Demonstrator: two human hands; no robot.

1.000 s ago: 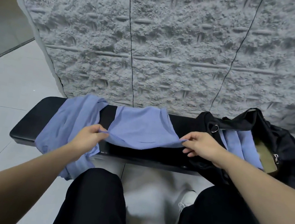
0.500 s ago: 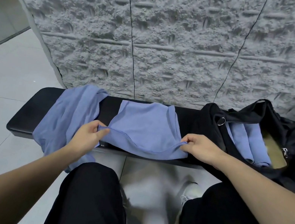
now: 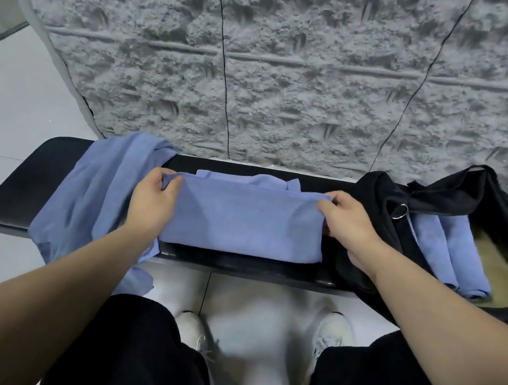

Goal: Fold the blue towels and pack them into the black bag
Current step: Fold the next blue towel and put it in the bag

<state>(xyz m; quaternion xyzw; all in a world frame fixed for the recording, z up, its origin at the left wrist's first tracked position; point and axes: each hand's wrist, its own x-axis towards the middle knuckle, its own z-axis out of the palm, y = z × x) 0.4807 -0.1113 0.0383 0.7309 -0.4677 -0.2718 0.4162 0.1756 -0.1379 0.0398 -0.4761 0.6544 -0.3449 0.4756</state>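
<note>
A blue towel lies half folded across the middle of the black bench. My left hand pinches its upper left corner and my right hand pinches its upper right corner, holding the folded-over edge toward the wall. A second blue towel lies crumpled at the bench's left and hangs over the front edge. The black bag stands open at the right end, with two folded blue towels lying inside it.
A rough grey wall rises directly behind the bench. Pale floor tiles spread to the left and below. My knees in black trousers and white shoes sit in front of the bench.
Both hands carried the towel's near edge up and away toward the wall, folding it over itself. The view tilted further down.
</note>
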